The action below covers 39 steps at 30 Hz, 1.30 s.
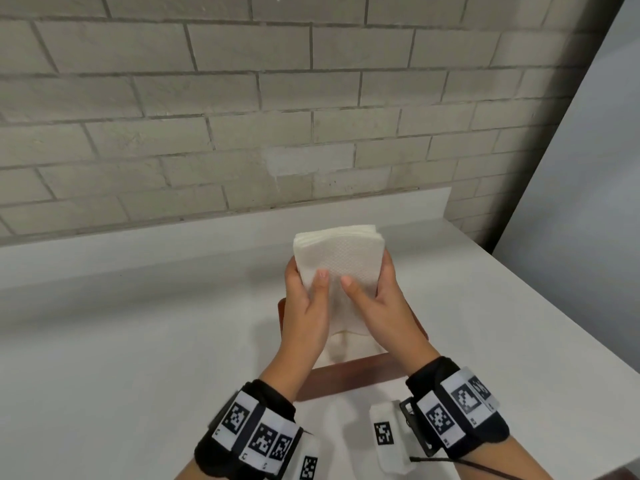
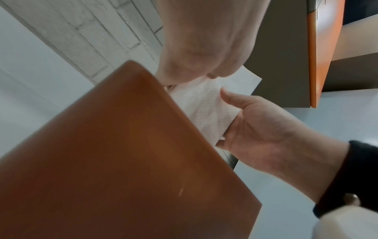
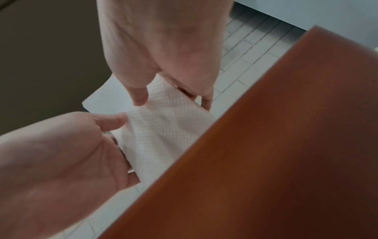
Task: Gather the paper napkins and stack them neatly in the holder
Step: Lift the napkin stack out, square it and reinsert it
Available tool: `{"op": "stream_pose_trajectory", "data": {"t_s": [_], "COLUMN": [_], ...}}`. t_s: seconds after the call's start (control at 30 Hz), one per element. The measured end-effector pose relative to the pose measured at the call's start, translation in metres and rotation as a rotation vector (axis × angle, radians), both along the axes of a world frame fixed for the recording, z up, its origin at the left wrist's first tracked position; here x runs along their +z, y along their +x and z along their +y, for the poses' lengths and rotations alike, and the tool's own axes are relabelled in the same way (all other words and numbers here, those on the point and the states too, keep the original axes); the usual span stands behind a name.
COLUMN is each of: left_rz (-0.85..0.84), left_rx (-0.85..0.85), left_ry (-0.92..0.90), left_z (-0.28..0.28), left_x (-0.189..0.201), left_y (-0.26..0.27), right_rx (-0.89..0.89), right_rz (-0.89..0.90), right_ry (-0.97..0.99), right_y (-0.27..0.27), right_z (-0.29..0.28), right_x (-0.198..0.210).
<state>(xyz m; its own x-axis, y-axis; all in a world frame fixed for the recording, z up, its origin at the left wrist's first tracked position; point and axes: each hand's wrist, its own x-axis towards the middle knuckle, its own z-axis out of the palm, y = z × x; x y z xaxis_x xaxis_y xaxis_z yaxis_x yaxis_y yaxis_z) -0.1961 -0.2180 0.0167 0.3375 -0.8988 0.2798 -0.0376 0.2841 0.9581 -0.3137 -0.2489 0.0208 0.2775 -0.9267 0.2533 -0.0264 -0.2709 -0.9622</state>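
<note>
A thick stack of white paper napkins (image 1: pixel 341 258) stands upright, its lower end down between the walls of the brown holder (image 1: pixel 346 377) on the white counter. My left hand (image 1: pixel 306 285) grips the stack's left side, thumb on the front face and fingers behind. On the other side, my right hand (image 1: pixel 372 294) grips it the same way. The left wrist view shows the napkins (image 2: pixel 206 103) above the holder's wall (image 2: pixel 122 161). In the right wrist view, the napkins (image 3: pixel 163 126) sit between both thumbs beside the holder (image 3: pixel 276 145).
The white counter (image 1: pixel 138 341) runs back to a low upstand under a grey brick wall (image 1: pixel 242 98). Its right edge falls away beside a white panel (image 1: pixel 571 220). An orange-edged cabinet (image 2: pixel 321 48) shows in the left wrist view.
</note>
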Motion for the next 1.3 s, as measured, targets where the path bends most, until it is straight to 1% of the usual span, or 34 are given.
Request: {"op": "stream_pose_trajectory", "data": {"t_s": [0.13,0.2,0.27,0.33,0.47,0.57,0.63,0.7,0.8,0.9,1.03,1.1,1.13,1.2,1.23,1.27,1.3], "left_rz": [-0.081,-0.077,-0.036,-0.036,-0.155,-0.2,-0.161,-0.119,-0.075,-0.09,-0.125,-0.188,-0.249,-0.463,-0.592,-0.713,-0.825], "left_rx": [-0.028,-0.006,0.007,-0.014,-0.037,0.01,0.033,0.021,-0.029,-0.06,-0.011,0.012,0.014,0.025,0.03,0.024,0.006], "left_ry": [0.008,-0.052,-0.091,-0.06,0.045,0.017,-0.026,-0.041,-0.009,0.045,0.122,0.107,0.08,0.015,-0.004,-0.018,-0.025], "left_z": [-0.001,0.001,0.001,-0.001,0.0,0.002,0.002,0.0,-0.003,-0.004,-0.005,-0.004,-0.003,-0.002,-0.002,-0.003,-0.003], "left_x": [0.009,0.017,0.021,0.016,0.005,0.009,0.013,0.012,0.0,-0.009,-0.008,-0.003,0.0,0.01,0.016,0.021,0.027], "left_y": [-0.003,-0.004,-0.002,-0.001,-0.009,-0.012,-0.011,-0.009,-0.007,-0.006,-0.003,0.0,0.002,0.011,0.016,0.02,0.022], "right_rx": [-0.038,-0.074,-0.101,-0.089,-0.086,-0.135,-0.161,-0.136,-0.098,-0.131,-0.097,-0.09,-0.101,-0.172,-0.216,-0.24,-0.221], "right_rz": [-0.005,-0.03,-0.039,-0.037,0.077,0.028,-0.039,-0.07,-0.082,-0.137,-0.186,-0.198,-0.202,-0.161,-0.08,0.05,0.189], "right_ry": [-0.03,-0.046,-0.052,-0.015,0.017,0.01,-0.035,-0.053,0.025,0.082,0.11,0.112,0.098,-0.01,-0.106,-0.21,-0.281], "right_y": [0.004,0.004,-0.001,-0.003,0.004,0.005,0.002,0.0,0.002,0.002,0.0,-0.001,-0.004,-0.016,-0.025,-0.034,-0.04], "right_z": [0.0,0.0,-0.003,-0.006,-0.005,-0.004,-0.005,-0.005,-0.006,-0.009,-0.013,-0.01,-0.009,-0.007,-0.008,-0.01,-0.011], "right_x": [0.006,0.012,0.014,0.01,-0.005,0.002,0.01,0.012,0.005,-0.001,0.003,0.011,0.017,0.033,0.043,0.052,0.061]}}
